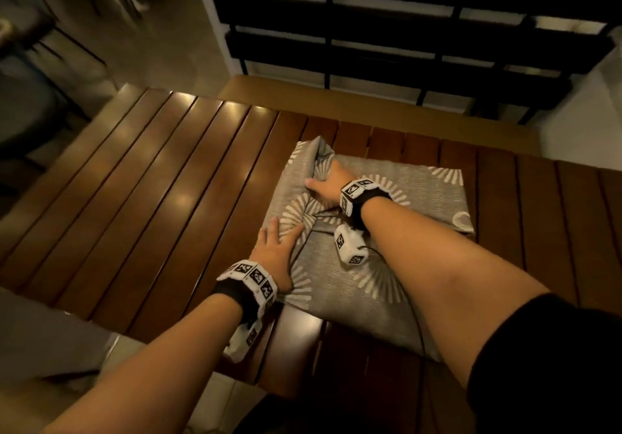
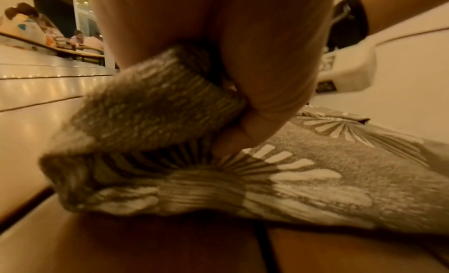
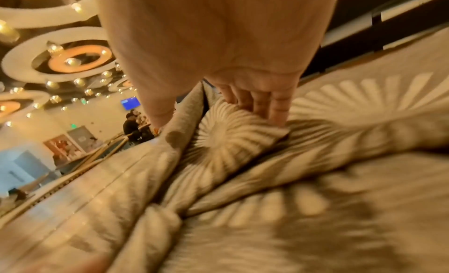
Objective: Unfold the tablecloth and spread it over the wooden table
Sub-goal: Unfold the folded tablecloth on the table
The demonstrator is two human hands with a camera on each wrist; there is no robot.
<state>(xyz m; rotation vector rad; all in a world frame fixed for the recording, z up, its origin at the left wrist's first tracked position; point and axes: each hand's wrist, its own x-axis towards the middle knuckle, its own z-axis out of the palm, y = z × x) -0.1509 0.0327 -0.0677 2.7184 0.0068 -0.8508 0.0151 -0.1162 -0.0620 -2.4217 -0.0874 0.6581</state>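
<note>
A folded grey tablecloth [image 1: 414, 191] with white fan patterns lies on the right half of the dark slatted wooden table [image 1: 161, 178]. My left hand [image 1: 274, 247] is at the cloth's near-left edge. In the left wrist view this left hand [image 2: 262, 69] pinches a raised fold of the tablecloth [image 2: 340, 162] between thumb and fingers. My right hand [image 1: 328, 183] is at the far-left corner, where a flap stands up. In the right wrist view the right hand [image 3: 218, 52] curls its fingers [image 3: 264, 104] into a lifted layer of the tablecloth [image 3: 230, 142].
Bare slats of the table stretch to the left of the cloth. A black metal railing [image 1: 420, 50] stands behind the table, beyond a light wooden ledge [image 1: 336, 92]. The table's near edge [image 1: 289, 366] is close to my body. Pale floor [image 1: 161, 40] lies at the far left.
</note>
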